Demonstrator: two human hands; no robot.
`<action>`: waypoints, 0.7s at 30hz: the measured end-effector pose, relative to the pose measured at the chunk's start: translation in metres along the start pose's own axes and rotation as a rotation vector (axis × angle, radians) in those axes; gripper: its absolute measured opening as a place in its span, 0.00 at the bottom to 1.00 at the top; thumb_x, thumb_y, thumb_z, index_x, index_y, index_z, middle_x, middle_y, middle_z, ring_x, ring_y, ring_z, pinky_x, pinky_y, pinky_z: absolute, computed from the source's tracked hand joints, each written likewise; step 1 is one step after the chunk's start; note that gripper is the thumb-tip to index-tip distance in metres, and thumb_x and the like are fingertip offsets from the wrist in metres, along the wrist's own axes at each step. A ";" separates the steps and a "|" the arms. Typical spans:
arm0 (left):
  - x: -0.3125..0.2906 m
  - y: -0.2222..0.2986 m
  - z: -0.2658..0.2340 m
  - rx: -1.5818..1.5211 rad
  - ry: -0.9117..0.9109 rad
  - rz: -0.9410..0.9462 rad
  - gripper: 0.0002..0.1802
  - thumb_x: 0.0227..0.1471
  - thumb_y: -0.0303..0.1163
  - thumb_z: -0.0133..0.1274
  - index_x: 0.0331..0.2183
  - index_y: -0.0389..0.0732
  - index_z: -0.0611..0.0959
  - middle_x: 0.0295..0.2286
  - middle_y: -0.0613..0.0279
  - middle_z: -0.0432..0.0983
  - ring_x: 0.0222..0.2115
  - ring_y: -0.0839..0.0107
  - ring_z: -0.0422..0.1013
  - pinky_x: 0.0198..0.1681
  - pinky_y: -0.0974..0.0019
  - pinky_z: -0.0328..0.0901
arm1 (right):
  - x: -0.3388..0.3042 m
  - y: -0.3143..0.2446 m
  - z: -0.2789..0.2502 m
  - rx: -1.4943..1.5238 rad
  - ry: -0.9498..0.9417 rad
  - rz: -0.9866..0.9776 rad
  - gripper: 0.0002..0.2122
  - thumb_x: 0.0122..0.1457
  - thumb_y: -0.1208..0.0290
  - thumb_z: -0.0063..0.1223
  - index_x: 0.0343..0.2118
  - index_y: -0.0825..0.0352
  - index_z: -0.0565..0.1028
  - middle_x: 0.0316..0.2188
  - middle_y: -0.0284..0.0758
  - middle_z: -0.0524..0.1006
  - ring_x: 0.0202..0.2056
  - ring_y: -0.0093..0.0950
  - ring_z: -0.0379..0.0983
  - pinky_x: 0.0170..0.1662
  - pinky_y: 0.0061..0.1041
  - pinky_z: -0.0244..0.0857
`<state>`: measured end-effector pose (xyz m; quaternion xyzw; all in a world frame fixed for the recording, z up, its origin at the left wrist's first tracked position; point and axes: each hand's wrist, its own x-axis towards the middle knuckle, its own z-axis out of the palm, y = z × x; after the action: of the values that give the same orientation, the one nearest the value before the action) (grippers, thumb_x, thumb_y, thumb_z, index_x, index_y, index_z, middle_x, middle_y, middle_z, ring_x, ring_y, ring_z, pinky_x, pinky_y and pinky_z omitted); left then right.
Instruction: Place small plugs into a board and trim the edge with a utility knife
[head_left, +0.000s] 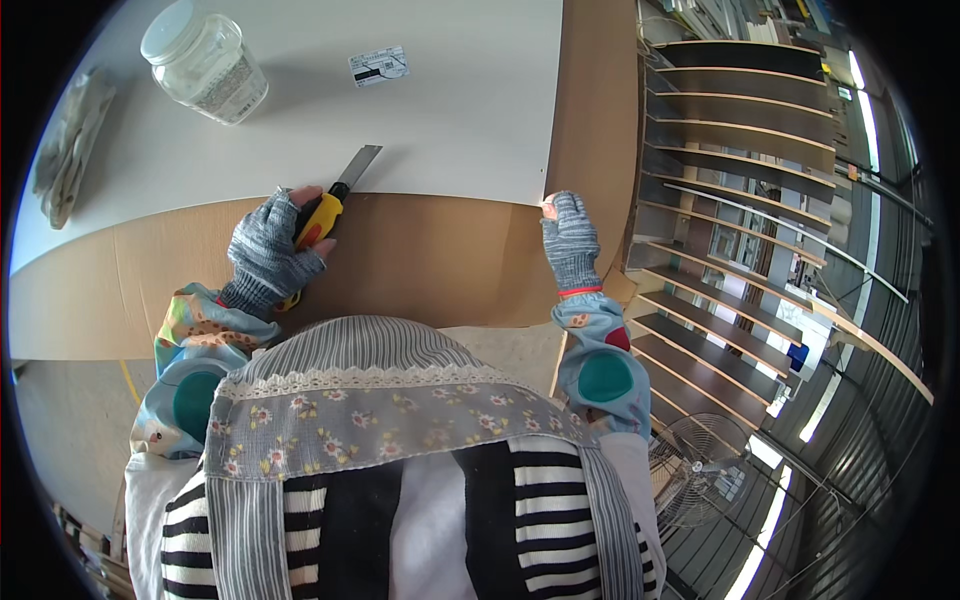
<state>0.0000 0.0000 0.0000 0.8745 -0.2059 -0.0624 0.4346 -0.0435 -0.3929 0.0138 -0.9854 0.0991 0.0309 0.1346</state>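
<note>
My left hand (270, 247), in a grey fingerless knit glove, is closed around the yellow and black handle of a utility knife (322, 215). Its long blade is out and points up and to the right, over the near edge of a white board (450, 130). My right hand (571, 240), gloved the same way, is at the board's near right corner with its fingers curled in. Whether those fingers pinch the corner or only rest against it, I cannot tell. Brown cardboard (430, 255) lies under the board and shows along its near and right sides.
A clear jar (225, 85) with a white lid stands on the board at the far left, next to a crumpled pair of grey gloves (72, 150). A small printed label (379, 66) lies farther right. Beyond the cardboard is a rack of shelves (740, 150), with a fan (698, 468) below it.
</note>
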 end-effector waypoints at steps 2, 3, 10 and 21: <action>0.003 -0.002 0.001 -0.007 0.036 0.032 0.31 0.35 0.27 0.63 0.45 0.43 0.72 0.36 0.54 0.75 0.37 0.58 0.74 0.41 0.63 0.69 | 0.005 -0.002 0.000 -0.027 -0.019 -0.007 0.09 0.57 0.62 0.47 0.35 0.60 0.70 0.34 0.40 0.72 0.35 0.41 0.71 0.37 0.38 0.66; -0.002 0.002 0.001 -0.009 0.029 0.028 0.31 0.35 0.27 0.63 0.45 0.43 0.72 0.36 0.54 0.75 0.37 0.58 0.74 0.41 0.63 0.69 | -0.001 -0.005 -0.001 -0.027 -0.025 -0.002 0.09 0.57 0.62 0.47 0.35 0.60 0.70 0.34 0.40 0.72 0.35 0.41 0.71 0.37 0.38 0.66; -0.006 0.011 0.000 0.026 0.028 -0.018 0.30 0.35 0.30 0.63 0.45 0.44 0.71 0.35 0.55 0.76 0.36 0.58 0.74 0.40 0.62 0.69 | -0.012 -0.021 0.000 -0.037 0.085 0.209 0.10 0.57 0.64 0.47 0.36 0.64 0.69 0.31 0.41 0.72 0.35 0.42 0.71 0.37 0.38 0.66; -0.007 0.015 0.001 0.047 0.005 -0.122 0.31 0.36 0.29 0.63 0.45 0.43 0.71 0.35 0.52 0.76 0.37 0.57 0.73 0.42 0.62 0.68 | -0.005 -0.010 0.010 -0.047 0.093 0.217 0.06 0.61 0.68 0.44 0.30 0.65 0.68 0.17 0.26 0.62 0.16 0.16 0.56 0.19 0.19 0.55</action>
<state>-0.0110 -0.0058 0.0104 0.8955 -0.1523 -0.0819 0.4100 -0.0468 -0.3803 0.0075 -0.9722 0.2106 0.0017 0.1027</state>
